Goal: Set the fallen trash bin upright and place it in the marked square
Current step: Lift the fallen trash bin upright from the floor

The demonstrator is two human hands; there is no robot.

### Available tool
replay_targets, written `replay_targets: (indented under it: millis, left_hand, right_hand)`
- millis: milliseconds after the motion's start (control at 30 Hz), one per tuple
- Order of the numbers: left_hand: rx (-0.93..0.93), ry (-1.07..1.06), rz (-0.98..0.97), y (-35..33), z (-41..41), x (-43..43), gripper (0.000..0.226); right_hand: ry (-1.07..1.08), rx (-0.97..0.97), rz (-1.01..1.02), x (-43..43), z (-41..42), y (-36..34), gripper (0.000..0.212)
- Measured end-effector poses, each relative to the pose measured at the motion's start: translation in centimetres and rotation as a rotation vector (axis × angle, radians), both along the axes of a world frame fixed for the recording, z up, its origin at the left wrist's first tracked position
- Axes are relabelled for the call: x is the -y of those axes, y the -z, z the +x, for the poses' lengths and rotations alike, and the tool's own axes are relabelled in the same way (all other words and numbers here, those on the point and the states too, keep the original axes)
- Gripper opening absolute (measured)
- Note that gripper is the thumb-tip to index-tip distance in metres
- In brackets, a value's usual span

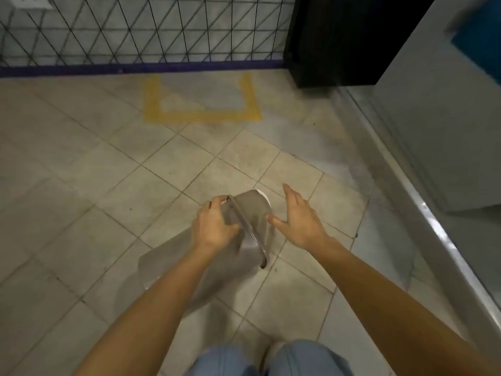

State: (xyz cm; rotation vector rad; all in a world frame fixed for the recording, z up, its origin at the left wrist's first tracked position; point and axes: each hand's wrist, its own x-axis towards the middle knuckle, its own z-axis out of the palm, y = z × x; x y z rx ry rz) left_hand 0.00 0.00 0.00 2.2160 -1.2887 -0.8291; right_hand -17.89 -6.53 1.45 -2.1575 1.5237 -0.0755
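A grey trash bin [217, 267] lies tilted on the tiled floor in the lower middle, its domed lid end pointing away from me and its base towards my left. My left hand [214, 226] grips the bin at the seam between lid and body. My right hand [298, 221] hovers just right of the lid with fingers spread, the thumb tip close to or touching the lid. The marked square [202, 114] is a yellow outline on the floor farther ahead, against the wall, with nothing in it.
A wall with a black wire grid [141, 28] and a dark blue skirting runs along the far side. A black cabinet [333, 39] stands at the far right corner. A grey metal-edged panel [423, 213] runs along the right. My knees show at the bottom.
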Motion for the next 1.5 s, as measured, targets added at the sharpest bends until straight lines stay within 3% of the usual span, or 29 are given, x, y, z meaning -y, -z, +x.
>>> replay_targets:
  millis: [300,433,600,667,933,1233,1500]
  left_hand:
    - [-0.084,-0.059,-0.035,4.8,-2.2,2.3,0.064]
    - [-0.220,-0.160,0.007,5.3,-2.8,3.2,0.066]
    - [-0.294,-0.231,0.020,5.4,-3.0,4.1,0.021]
    - [-0.378,-0.267,0.030,5.5,-3.2,4.2,0.032]
    - [-0.524,-0.391,0.059,5.3,-4.1,4.1,0.031]
    - [-0.516,-0.396,0.029,3.9,-3.7,2.6,0.024]
    - [-0.552,-0.405,-0.045,1.0,-0.8,2.1,0.038]
  right_hand:
    - [0.064,0.032,0.164,0.9,0.9,5.8,0.089]
    - [0.074,0.057,0.224,0.9,1.4,6.9,0.085]
    - [0.156,0.197,0.268,0.7,1.7,7.4,0.075]
    - [0.176,0.237,0.274,0.5,1.7,7.7,0.074]
    - [0.163,0.210,0.279,0.5,1.2,7.6,0.078]
    - [0.171,0.294,0.302,0.5,1.0,6.6,0.093]
    - [0.204,0.403,0.254,1.1,1.8,4.2,0.065]
